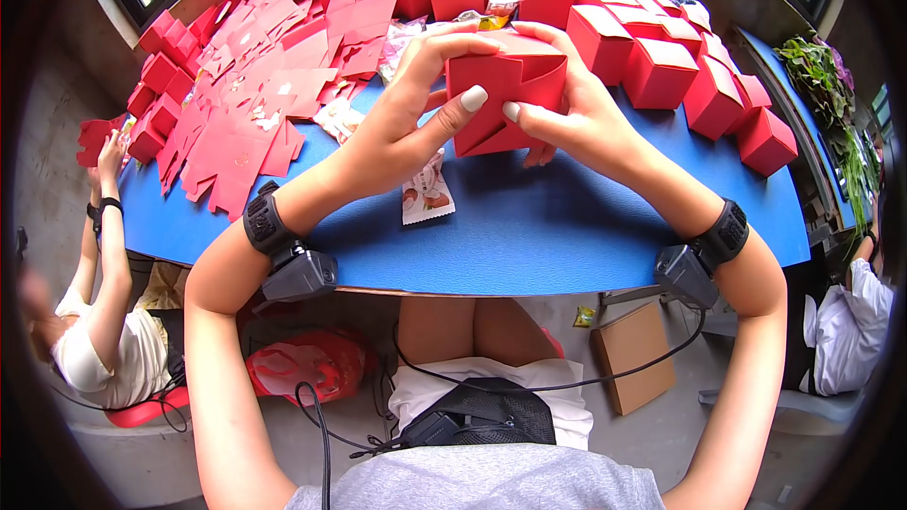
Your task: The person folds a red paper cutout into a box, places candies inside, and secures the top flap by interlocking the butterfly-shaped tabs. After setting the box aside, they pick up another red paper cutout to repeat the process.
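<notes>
Between my two hands is a red paper box (515,85), held above the blue table (529,227). Its flaps lie partly folded across the side that faces me. My left hand (416,104) grips its left side, with the thumb on the front and fingers over the top edge. On the right side, my right hand (586,109) wraps round it, thumb pressed near the flaps. A white and pink wrapped snack (428,194) lies on the table just below my left hand. Other wrapped snacks (338,119) lie to its left, partly behind my forearm.
Flat red box blanks (274,85) lie heaped at the left. Folded red boxes (661,71) stand in rows at the back and right. A co-worker's hand (111,151) holds red card at the far left. Another person (855,321) sits at the right near green plants (831,104).
</notes>
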The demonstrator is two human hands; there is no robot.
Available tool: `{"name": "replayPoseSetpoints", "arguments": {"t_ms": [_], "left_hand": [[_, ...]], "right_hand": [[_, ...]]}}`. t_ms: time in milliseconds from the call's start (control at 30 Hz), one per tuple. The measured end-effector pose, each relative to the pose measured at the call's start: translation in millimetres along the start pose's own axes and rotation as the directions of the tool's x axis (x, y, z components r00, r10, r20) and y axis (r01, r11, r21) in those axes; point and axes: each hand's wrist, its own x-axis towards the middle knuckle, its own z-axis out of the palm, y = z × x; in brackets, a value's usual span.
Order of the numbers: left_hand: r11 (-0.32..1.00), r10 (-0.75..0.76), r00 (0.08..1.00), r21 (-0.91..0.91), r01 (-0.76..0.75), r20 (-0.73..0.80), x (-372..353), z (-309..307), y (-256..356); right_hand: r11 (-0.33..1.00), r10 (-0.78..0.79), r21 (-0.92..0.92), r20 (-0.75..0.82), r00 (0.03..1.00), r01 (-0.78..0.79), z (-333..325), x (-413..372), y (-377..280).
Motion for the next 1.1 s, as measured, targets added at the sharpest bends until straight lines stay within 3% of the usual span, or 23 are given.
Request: {"name": "replayPoseSetpoints", "arguments": {"t_ms": [467, 733, 867, 1100], "left_hand": [[1.0, 0.015, 1.0, 0.022, -0.015, -0.001, 0.3, -0.7, -0.9], [0.997, -0.036, 0.999, -0.074, 0.035, -0.007, -0.8, 0.3, -1.0], [0.995, -0.07, 0.997, -0.08, 0.068, -0.017, -1.1, 0.5, -2.5], [1.0, 0.003, 0.999, 0.004, -0.003, -0.044, 0.5, -0.3, -7.7]], "right_hand": [[0.999, 0.041, 0.018, 0.01, 0.999, -0.042, 0.1, -0.4, -3.2], [0.999, 0.019, 0.029, 0.027, 0.999, -0.02, -2.5, -0.8, 2.0], [0.992, 0.074, 0.094, 0.074, 0.995, -0.081, -6.7, -1.1, -1.8], [0.995, 0.049, 0.08, 0.092, 0.995, -0.056, -4.3, -0.6, 0.7]]}}
